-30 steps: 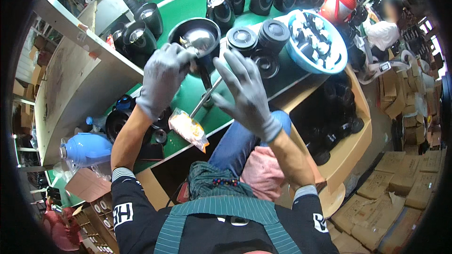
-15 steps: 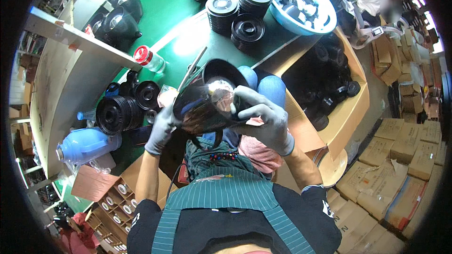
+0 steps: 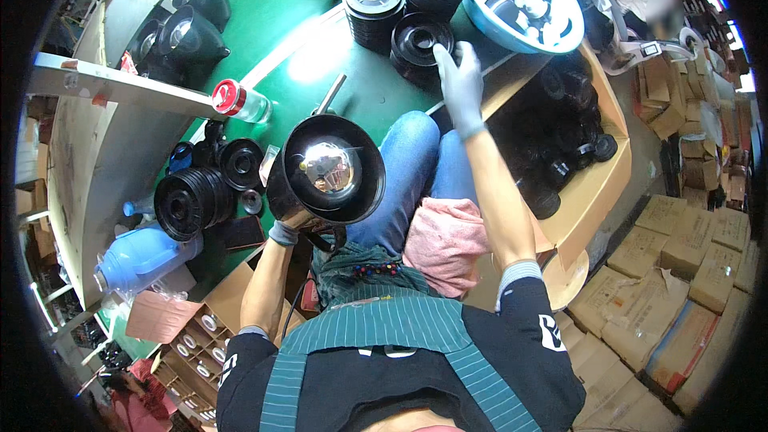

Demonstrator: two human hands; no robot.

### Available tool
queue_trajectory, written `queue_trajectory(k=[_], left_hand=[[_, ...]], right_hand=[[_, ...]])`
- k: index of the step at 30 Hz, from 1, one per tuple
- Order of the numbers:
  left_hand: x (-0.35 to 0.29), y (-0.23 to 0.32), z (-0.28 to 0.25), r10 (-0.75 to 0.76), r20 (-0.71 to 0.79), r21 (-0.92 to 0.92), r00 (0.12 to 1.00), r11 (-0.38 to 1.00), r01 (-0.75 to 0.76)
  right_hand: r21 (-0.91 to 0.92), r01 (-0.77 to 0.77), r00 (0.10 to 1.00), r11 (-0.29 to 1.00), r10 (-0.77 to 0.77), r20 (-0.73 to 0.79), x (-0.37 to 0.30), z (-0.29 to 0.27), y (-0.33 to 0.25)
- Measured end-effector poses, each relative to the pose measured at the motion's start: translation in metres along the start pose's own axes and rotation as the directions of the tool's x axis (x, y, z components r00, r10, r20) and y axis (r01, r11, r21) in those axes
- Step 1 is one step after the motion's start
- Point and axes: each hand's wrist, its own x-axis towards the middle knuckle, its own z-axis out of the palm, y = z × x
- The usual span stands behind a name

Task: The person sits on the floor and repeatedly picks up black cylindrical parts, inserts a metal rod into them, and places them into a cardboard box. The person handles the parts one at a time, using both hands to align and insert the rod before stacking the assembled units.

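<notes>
Right hand (image 3: 462, 86) perhaps on lids (image 3: 418, 54)

We see a green bench (image 3: 256, 12) with white glare (image 3: 316, 58) across its top and a pale shelf (image 3: 132, 156) on its left. To our right, cartons (image 3: 680, 312) crowd the grey floor (image 3: 622, 228); beyond, bright strips (image 3: 733, 34) line the far edge.

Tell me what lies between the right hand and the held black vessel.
In the head view, a jeans-clad knee and some green table show between the right hand and the black vessel.
</notes>
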Motion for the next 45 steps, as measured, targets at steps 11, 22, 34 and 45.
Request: queue_trajectory(k=[11, 22, 34, 45], left_hand=[[0.004, -0.024, 0.002, -0.027, 0.117, 0.008, 0.993, 1.000, 0.026], [0.008, -0.031, 0.016, 0.117, 0.128, -0.310, 0.985, 0.948, -0.073], [-0.001, 0.000, 0.011, 0.143, 0.337, 0.402, 0.930, 0.872, -0.280], [-0.006, 0.011, 0.013, -0.041, 0.049, -0.004, 0.998, 0.999, 0.042]], right_hand=[[0.369, -0.104, 0.994, 0.924, 0.108, 0.011, -0.038, -0.001, -0.038], [0.546, 0.082, 0.897, 0.833, -0.300, 0.323, -0.180, -0.054, -0.025], [0.656, 0.432, 0.723, 0.619, -0.673, 0.159, -0.209, -0.087, -0.029], [0.558, -0.082, 0.920, 0.826, -0.153, 0.362, -0.207, -0.103, -0.050]])
